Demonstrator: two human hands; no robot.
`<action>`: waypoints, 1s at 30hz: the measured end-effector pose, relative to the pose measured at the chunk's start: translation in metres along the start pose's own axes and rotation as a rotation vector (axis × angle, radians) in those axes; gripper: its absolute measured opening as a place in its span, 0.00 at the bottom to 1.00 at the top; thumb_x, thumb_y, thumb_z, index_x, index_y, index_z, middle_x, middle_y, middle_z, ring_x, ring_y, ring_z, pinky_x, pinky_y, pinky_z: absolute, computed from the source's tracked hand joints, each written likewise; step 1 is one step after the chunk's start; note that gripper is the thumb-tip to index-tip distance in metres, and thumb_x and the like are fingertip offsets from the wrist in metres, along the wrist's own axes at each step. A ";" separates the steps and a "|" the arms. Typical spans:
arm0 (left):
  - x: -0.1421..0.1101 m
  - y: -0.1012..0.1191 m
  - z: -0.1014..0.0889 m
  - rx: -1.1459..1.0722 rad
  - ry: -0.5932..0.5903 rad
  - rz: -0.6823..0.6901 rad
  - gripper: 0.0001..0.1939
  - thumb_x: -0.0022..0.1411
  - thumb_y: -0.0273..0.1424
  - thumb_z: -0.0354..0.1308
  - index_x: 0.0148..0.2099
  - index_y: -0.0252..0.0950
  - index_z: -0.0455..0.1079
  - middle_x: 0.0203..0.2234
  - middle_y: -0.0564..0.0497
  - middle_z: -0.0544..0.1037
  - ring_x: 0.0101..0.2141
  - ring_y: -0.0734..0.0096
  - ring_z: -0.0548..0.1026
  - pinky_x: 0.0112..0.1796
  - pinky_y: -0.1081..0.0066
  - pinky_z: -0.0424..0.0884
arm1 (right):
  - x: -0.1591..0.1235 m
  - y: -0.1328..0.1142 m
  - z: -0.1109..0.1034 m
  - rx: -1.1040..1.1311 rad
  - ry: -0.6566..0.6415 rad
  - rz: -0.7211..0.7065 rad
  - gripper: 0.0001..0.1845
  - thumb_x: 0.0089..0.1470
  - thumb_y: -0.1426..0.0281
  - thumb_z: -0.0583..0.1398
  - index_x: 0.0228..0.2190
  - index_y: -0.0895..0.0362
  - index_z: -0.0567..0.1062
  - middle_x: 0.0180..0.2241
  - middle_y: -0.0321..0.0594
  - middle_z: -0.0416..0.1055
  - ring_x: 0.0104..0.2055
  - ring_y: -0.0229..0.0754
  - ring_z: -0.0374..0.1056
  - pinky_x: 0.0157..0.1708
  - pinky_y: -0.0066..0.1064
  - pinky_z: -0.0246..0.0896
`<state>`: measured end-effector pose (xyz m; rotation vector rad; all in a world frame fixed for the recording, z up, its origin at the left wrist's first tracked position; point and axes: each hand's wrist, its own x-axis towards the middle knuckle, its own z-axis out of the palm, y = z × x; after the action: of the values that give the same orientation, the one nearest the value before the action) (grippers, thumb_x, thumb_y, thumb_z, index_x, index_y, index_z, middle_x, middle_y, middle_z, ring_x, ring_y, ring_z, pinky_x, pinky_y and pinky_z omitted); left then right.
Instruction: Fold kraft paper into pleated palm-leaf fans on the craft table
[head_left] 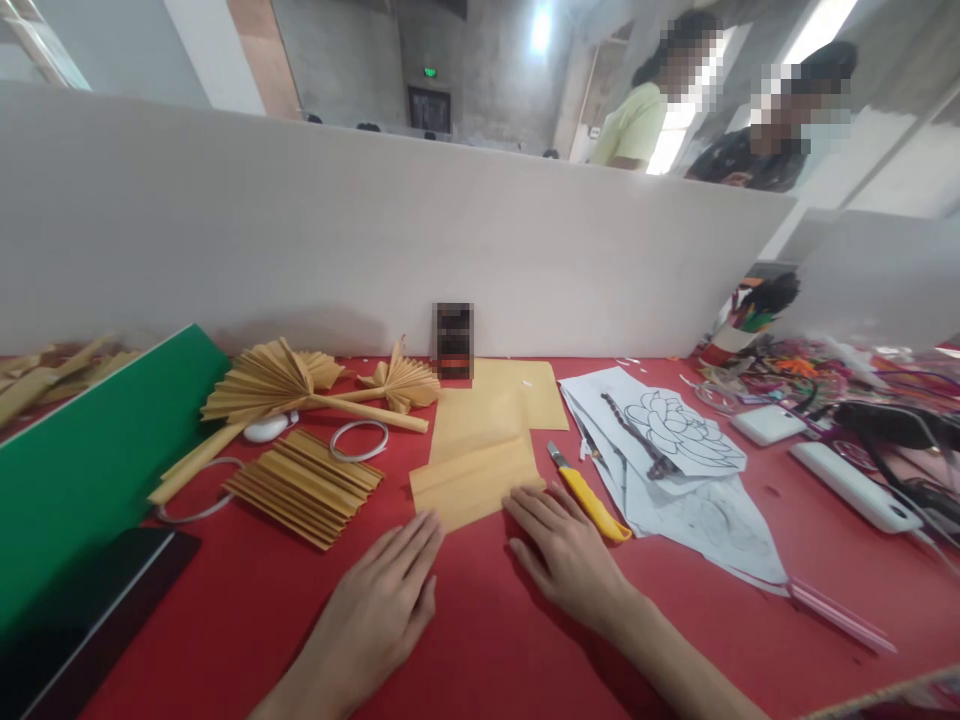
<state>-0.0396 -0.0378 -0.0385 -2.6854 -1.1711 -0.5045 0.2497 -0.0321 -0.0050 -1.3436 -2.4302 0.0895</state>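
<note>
A folded sheet of yellow-brown paper (476, 480) lies in front of me, with a fold line running across it. My left hand (397, 580) rests at its lower left corner, fingers stretched out and close together. On the lower right edge, the fingers of my right hand (562, 545) lie flat and slightly spread. Neither hand grips anything. More yellow-brown paper (517, 385) lies flat behind the folded sheet. Just right of the paper is a yellow utility knife (589, 492) with its metal end pointing away. To the left sits an accordion-pleated sheet (304, 490).
Pleated paper fans (270, 385) on rolled paper handles and wire rings (358, 440) lie left, beside a green board (112, 460). Drawing sheets (679, 430) are stacked on the right, near white power banks (855, 487). A white partition (337, 240) stands behind the red table (480, 650).
</note>
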 end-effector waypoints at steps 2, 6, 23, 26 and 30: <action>0.003 0.004 0.002 0.017 -0.047 -0.031 0.25 0.69 0.28 0.49 0.64 0.32 0.72 0.63 0.39 0.74 0.60 0.51 0.75 0.58 0.54 0.72 | -0.003 0.008 -0.003 -0.011 0.031 0.021 0.23 0.70 0.68 0.55 0.63 0.55 0.69 0.61 0.48 0.71 0.64 0.55 0.66 0.68 0.56 0.53; 0.033 0.021 0.013 0.088 -0.180 -0.118 0.29 0.61 0.18 0.46 0.61 0.27 0.73 0.60 0.33 0.76 0.59 0.47 0.75 0.57 0.51 0.72 | -0.004 0.013 -0.002 0.003 0.071 0.019 0.22 0.68 0.70 0.56 0.62 0.55 0.70 0.59 0.49 0.73 0.63 0.54 0.67 0.66 0.57 0.55; 0.082 0.017 0.026 -0.302 -0.229 0.058 0.36 0.76 0.37 0.46 0.78 0.44 0.35 0.75 0.52 0.48 0.73 0.64 0.50 0.70 0.58 0.50 | 0.043 0.054 -0.038 0.227 -0.249 -0.098 0.14 0.66 0.82 0.56 0.44 0.54 0.76 0.43 0.39 0.74 0.47 0.43 0.72 0.51 0.36 0.67; 0.083 0.017 0.023 -0.324 -0.248 0.049 0.36 0.75 0.37 0.47 0.78 0.44 0.37 0.75 0.52 0.49 0.73 0.64 0.50 0.70 0.57 0.50 | 0.046 0.055 -0.038 0.246 -0.249 -0.110 0.15 0.65 0.84 0.55 0.43 0.54 0.75 0.44 0.39 0.74 0.47 0.42 0.72 0.52 0.36 0.66; 0.084 0.017 0.022 -0.323 -0.238 0.057 0.36 0.75 0.36 0.47 0.78 0.44 0.37 0.75 0.52 0.48 0.73 0.63 0.50 0.70 0.57 0.51 | 0.046 0.053 -0.038 0.251 -0.238 -0.105 0.17 0.64 0.85 0.54 0.43 0.54 0.76 0.44 0.38 0.75 0.46 0.42 0.73 0.50 0.34 0.67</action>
<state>0.0312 0.0135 -0.0281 -3.1187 -1.1518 -0.4031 0.2835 0.0309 0.0316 -1.1476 -2.5717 0.5372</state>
